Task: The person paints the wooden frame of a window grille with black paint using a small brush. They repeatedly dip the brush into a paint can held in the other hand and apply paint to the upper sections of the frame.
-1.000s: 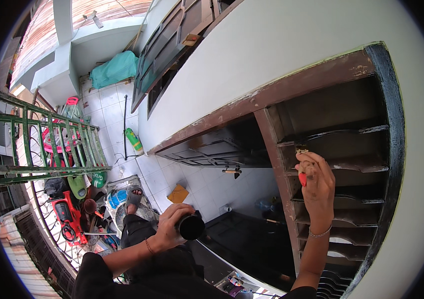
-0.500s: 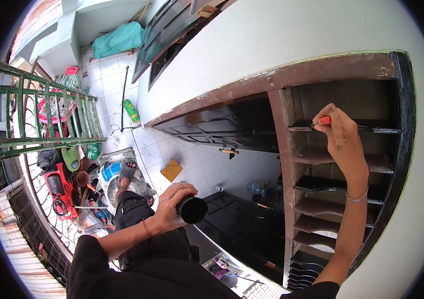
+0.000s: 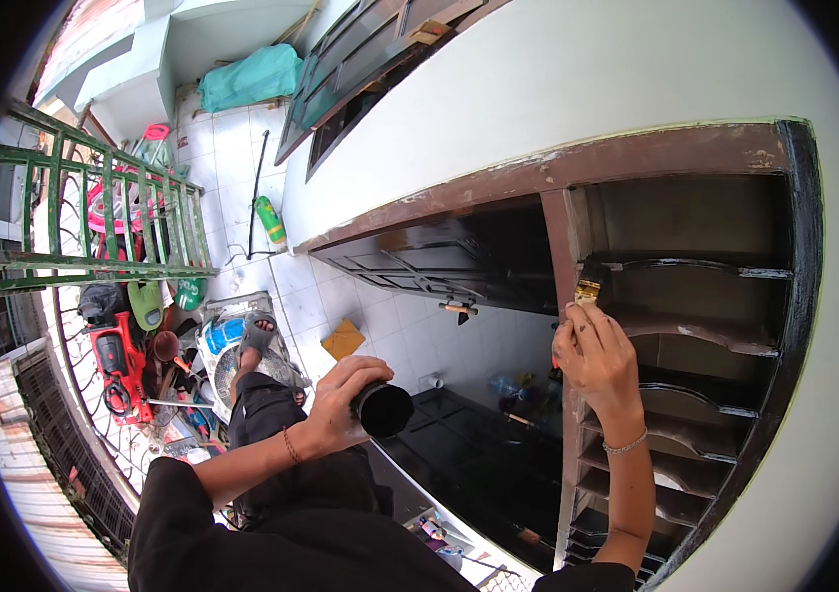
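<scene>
My left hand (image 3: pixel 338 400) is wrapped round a dark cylindrical container (image 3: pixel 383 411), its round black opening tilted up toward me. In my right hand (image 3: pixel 599 357) is a paintbrush (image 3: pixel 587 289) with a metal ferrule and dark bristles; a bit of its red handle shows beside the fingers. The bristles are at the left end of a black, curved-edge slat (image 3: pixel 701 263), by the upright of a brown door frame (image 3: pixel 556 222). Whether they touch the slat I cannot tell. Below it are several more slats, some brown (image 3: pixel 696 331) and some black (image 3: pixel 701 390), partly hidden by my right forearm.
A glossy black door panel (image 3: pixel 439 252) stands open left of the frame. A green railing (image 3: pixel 94 264), a red power tool (image 3: pixel 118 365), a green bottle (image 3: pixel 268 221) and a tan square piece (image 3: pixel 343 339) are farther left. My sandalled foot (image 3: pixel 257 340) rests on a cluttered, stained surface.
My right hand has moved left and down with the paintbrush, whose bristles now point away from me at the slat's left end. My left hand keeps the container nearly in place.
</scene>
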{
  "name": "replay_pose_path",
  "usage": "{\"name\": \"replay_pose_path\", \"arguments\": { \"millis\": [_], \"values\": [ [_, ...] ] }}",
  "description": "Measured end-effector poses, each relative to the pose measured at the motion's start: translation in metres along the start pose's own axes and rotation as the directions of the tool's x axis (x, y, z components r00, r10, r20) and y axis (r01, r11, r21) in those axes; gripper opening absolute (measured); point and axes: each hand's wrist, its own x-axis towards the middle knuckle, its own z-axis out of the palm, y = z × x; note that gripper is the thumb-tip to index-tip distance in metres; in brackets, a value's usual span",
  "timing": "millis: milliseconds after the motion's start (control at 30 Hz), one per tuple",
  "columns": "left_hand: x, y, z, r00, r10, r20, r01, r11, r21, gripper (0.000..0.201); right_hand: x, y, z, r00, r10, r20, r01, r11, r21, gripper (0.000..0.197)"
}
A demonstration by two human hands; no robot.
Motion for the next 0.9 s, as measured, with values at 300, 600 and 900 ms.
{"name": "replay_pose_path", "arguments": {
  "millis": [300,600,900],
  "values": [
    [0.0,0.003,0.0,0.999,0.004,0.033,-0.004,1.0,-0.006,0.059,-0.03,-0.043,0.039,0.624,0.605,-0.494,-0.564,0.787,0.251,0.029],
    [0.003,0.013,0.01,0.998,-0.003,0.061,0.002,1.0,0.015,0.062,-0.029,-0.041,0.064,0.326,0.649,-0.687,-0.699,0.655,0.287,0.02],
    [0.018,0.049,0.01,0.994,0.052,0.099,-0.058,0.997,0.058,0.06,-0.061,-0.099,-0.016,-0.256,0.948,-0.187,-0.309,0.103,0.945,0.025]
  ]
}}
